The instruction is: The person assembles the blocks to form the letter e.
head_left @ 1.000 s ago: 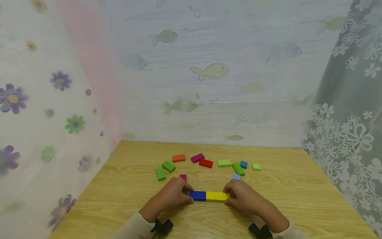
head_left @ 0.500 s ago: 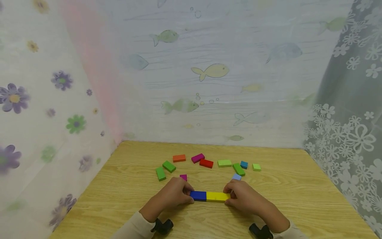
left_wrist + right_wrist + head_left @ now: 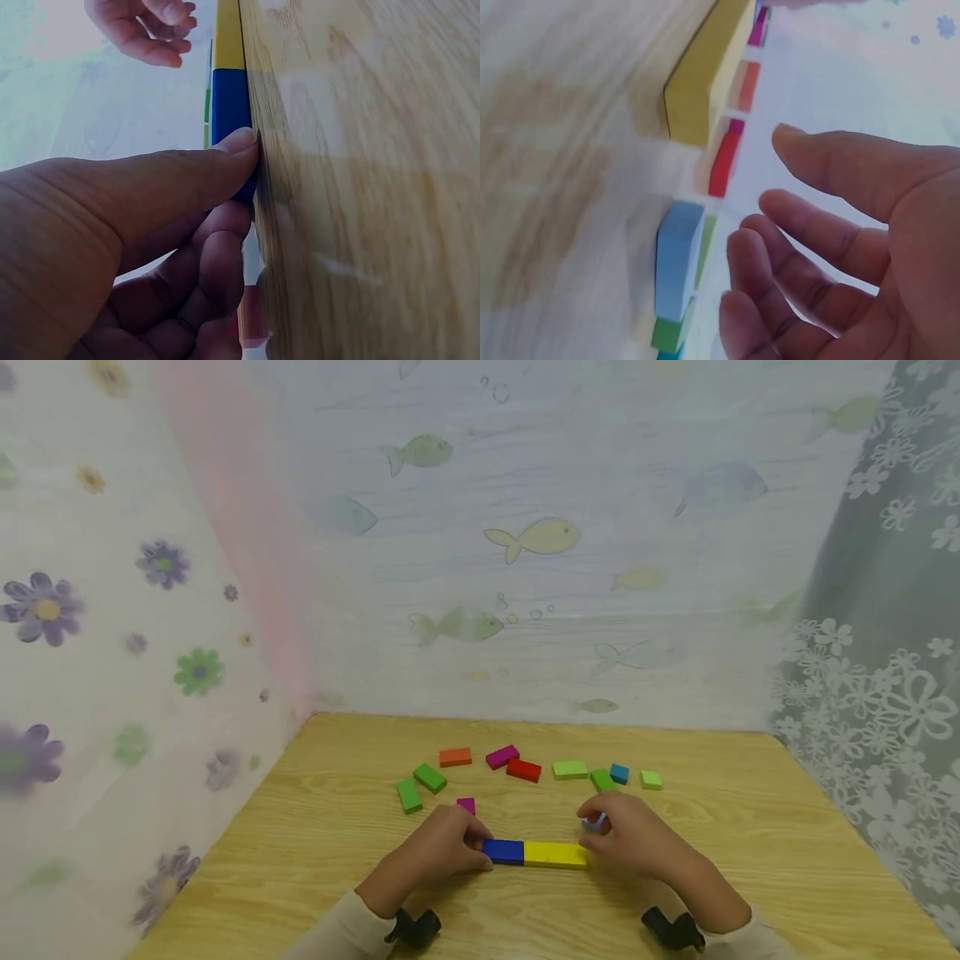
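The left hand pinches a dark-blue rectangular block, which meets a longer yellow rectangular block end to end on the wood-grain table. The right hand has thumb and fingers loosely parted; its wrist view exposes a pale-blue rectangular block that the head view partly hides behind those fingers.

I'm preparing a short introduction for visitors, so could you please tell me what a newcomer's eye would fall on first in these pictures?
Probably the blue block and yellow block, lying end to end on the near part of the table. The left hand pinches the blue block's outer end, while the right hand is apart from the yellow one. Beyond them, coloured blocks lie scattered before a pale backdrop printed with fish.
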Available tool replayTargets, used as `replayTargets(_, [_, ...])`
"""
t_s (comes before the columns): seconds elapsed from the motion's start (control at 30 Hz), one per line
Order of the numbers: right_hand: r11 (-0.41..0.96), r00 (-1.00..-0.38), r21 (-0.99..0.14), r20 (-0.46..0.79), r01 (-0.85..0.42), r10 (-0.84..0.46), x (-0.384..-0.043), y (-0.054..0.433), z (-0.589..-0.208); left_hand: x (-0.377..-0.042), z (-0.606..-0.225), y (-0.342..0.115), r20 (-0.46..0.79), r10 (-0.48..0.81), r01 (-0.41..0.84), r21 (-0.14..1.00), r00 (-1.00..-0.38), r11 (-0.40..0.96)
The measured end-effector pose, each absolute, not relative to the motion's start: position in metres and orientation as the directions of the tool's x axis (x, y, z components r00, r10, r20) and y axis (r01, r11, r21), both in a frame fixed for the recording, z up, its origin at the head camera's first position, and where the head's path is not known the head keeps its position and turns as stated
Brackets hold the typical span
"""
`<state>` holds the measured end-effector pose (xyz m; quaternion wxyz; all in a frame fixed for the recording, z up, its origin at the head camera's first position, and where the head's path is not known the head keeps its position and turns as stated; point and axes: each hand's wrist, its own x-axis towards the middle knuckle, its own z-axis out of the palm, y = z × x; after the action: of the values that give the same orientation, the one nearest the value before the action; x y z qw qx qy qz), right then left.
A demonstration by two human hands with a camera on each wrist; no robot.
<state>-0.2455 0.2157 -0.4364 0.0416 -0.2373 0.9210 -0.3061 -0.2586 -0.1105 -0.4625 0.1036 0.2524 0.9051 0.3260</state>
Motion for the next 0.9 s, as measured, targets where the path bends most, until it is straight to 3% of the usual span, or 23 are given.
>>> replayTargets(0.3, [0.758, -0.944, -0.576, 0.085, -0.307, -0.318, -0.261, 0.232, -0.436, -0.259, -0.464, -0.109, -0.027, 0.516, 0.382, 0.641, -0.856, 0.666])
replayTargets(0.9, [0.819, -0.989, -0.564, -0.027, -0.105, -0.145, -0.271, 0.244, -0.45, -0.258, -0.465, -0.108, -0.024, 0.512, 0.386, 0.627, -0.859, 0.677])
